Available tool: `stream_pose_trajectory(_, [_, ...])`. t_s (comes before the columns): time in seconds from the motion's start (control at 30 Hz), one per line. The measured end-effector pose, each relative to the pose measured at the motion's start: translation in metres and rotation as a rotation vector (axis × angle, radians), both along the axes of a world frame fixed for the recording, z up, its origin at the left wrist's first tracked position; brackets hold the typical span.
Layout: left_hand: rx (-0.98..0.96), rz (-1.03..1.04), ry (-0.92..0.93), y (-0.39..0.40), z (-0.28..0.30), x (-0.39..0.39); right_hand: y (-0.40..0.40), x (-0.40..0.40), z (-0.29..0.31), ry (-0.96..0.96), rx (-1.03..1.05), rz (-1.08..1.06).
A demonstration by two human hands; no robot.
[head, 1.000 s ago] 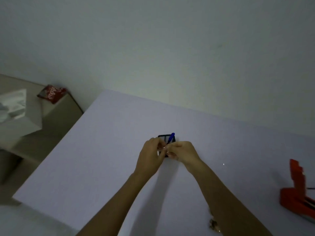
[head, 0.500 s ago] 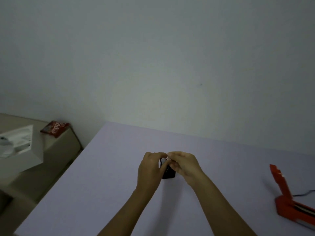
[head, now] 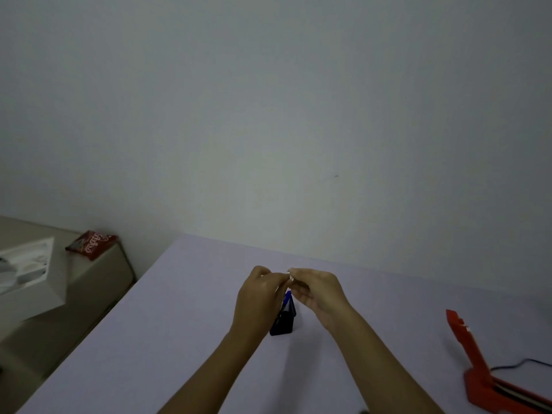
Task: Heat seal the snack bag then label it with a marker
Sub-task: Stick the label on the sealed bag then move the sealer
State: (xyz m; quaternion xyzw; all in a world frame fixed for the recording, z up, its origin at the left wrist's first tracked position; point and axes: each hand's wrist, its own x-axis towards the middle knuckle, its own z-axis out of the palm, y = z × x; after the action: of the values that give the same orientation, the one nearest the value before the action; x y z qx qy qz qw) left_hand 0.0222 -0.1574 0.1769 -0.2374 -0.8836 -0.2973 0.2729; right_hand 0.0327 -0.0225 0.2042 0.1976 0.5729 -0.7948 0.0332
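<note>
Both hands meet above the surface [head: 185,324]: the left hand [head: 258,297] and right hand [head: 316,289] pinch something small and pale between fingertips (likely a marker cap; too small to tell). The dark snack bag [head: 283,322] stands beneath them, a blue marker [head: 287,297] against it. Steadying the bag flat before writing would help legibility.

The blue marker [head: 288,298] is mostly hidden between the hands; the red sealer [head: 490,375] runs off frame.
</note>
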Motion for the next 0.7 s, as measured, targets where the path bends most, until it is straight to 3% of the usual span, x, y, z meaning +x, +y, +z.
stream_pose_trajectory(0.47, [-0.058, 0.030, 0.030, 0.015, 0.008, -0.017, 0.006, -0.013, 0.004, 0.005, -0.017, -0.050])
stream_pose_trajectory(0.7, [0.044, 0.101, -0.098, 0.019, 0.007, -0.020, 0.004, -0.015, 0.002, 0.037, -0.073, -0.049])
